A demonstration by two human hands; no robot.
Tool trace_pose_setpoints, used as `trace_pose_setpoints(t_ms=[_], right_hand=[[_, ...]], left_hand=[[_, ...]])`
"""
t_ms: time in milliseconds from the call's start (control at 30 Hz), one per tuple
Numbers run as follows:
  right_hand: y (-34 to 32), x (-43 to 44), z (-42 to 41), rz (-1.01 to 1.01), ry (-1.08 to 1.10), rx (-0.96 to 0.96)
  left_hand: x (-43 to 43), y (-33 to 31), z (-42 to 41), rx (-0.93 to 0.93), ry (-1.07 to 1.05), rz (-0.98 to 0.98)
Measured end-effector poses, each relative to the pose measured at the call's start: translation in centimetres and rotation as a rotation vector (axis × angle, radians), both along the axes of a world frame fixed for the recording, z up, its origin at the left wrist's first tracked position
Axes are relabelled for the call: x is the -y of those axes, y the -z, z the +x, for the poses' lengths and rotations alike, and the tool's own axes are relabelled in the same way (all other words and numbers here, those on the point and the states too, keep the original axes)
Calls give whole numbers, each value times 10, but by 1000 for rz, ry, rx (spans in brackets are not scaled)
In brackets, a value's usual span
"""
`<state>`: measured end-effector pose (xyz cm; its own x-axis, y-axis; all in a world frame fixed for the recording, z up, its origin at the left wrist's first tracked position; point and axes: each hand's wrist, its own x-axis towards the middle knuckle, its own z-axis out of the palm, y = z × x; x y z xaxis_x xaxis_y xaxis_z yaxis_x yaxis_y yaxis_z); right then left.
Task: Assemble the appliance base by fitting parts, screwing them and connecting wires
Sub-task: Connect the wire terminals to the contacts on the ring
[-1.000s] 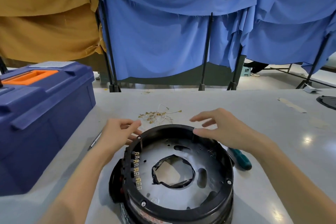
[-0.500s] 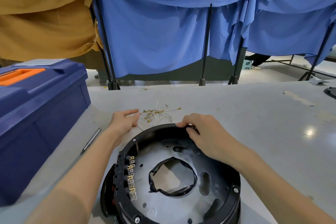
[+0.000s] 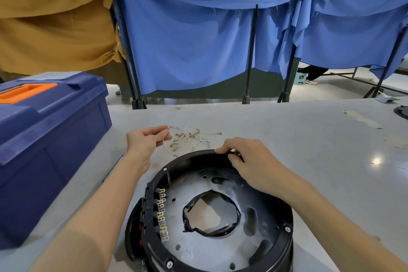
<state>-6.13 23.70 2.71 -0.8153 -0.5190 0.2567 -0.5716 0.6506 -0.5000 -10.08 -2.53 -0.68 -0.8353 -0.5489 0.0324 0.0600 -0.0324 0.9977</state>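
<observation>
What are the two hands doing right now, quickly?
Left hand: fingers pinched shut on a thin wire from the pile beyond the base.
Right hand: fingers closed over the far rim of the black appliance base.

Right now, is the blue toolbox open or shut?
Shut: the toolbox lid lies flat, with the orange handle folded down.

left hand [image 3: 146, 142]: fingers pinched, seemingly | right hand [image 3: 249, 160]: fingers curled, palm down

Black appliance base [image 3: 220, 256] — navy toolbox [image 3: 50, 139], orange handle [image 3: 24, 91].
</observation>
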Motion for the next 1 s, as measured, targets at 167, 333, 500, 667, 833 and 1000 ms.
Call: trace_pose_setpoints(t_ms=[167,333,500,667,833,1000], right_hand=[[-2,0,1,-4,-4,9],[-4,-2,2,-39,-2,38],[-12,1,4,-168,56,-69],[-24,1,5,-580,19,159],[-30,-1,7,-994,-33,435],[-33,-4,6,-1246,-88,715]], left_hand=[[-12,-21,19,-170,-18,95],[-33,-51,44,-324,22,67],[-56,-72,71,-377,161,72],[-71,-74,91,-324,288,106],[-72,-75,103,-185,430,45],[-83,-71,112,-126,534,68]])
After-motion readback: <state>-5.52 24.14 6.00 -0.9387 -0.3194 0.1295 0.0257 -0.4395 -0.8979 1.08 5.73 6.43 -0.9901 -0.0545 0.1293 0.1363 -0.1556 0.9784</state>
